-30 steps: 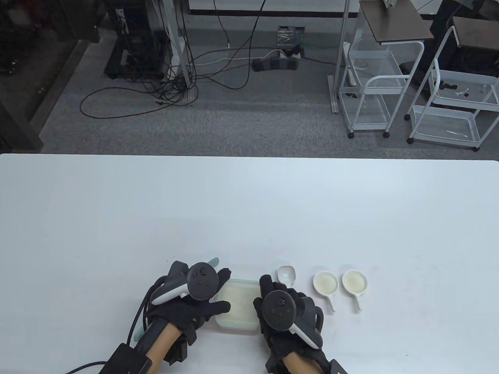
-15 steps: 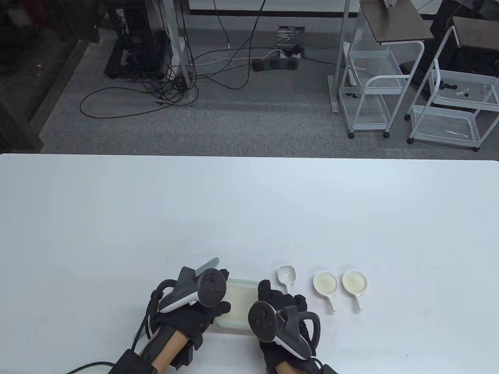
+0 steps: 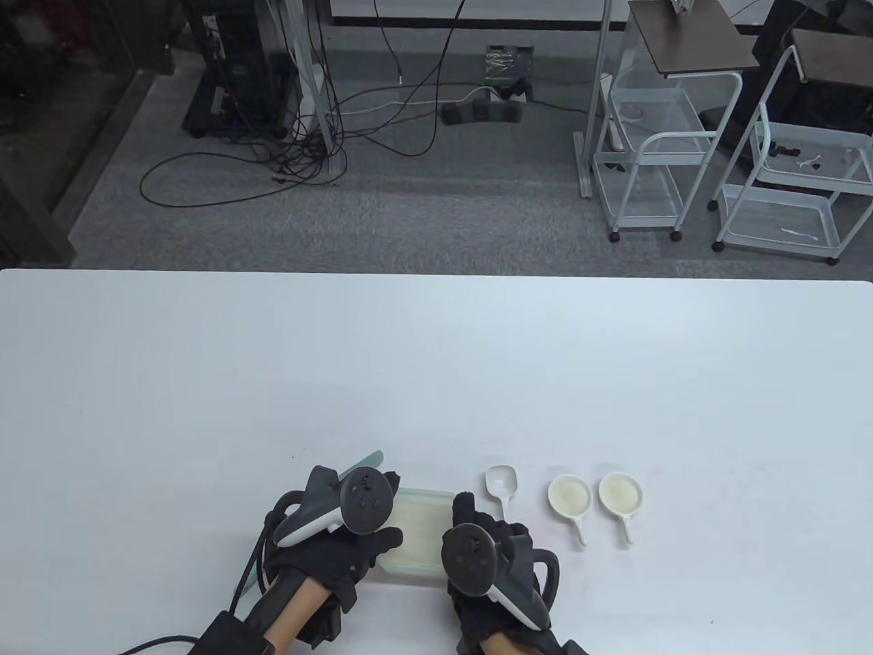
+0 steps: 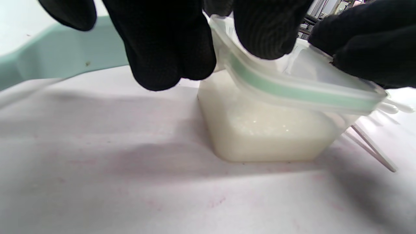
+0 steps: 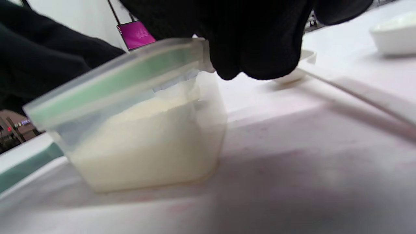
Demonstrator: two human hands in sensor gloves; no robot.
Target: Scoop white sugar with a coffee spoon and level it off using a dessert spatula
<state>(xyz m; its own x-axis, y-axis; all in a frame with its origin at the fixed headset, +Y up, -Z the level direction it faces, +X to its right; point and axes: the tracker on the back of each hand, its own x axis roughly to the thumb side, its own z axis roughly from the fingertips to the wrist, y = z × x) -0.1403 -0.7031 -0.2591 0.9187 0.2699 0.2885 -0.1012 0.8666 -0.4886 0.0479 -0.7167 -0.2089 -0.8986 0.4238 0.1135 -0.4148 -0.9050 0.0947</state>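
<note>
Both hands hide most of the spatula [image 3: 365,461] and the container's lid [image 4: 302,92].

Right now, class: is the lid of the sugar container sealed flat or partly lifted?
Partly lifted. In the left wrist view the lid sits tilted on the sugar container, with both hands' fingers on its edges.

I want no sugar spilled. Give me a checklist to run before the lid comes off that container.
1. Clear plastic sugar container flat on the white table: ok.
2. Clear green-sealed lid still on: ok; it looks tilted, one side lifting.
3. Left hand on the lid: ok, fingers over its edge.
4. Right hand on the opposite edge: ok.
5. White coffee spoon free beside the container: ok.
6. Pale green dessert spatula within reach: ok, behind the left hand.
7. Firmness of grip: cannot tell.
</note>
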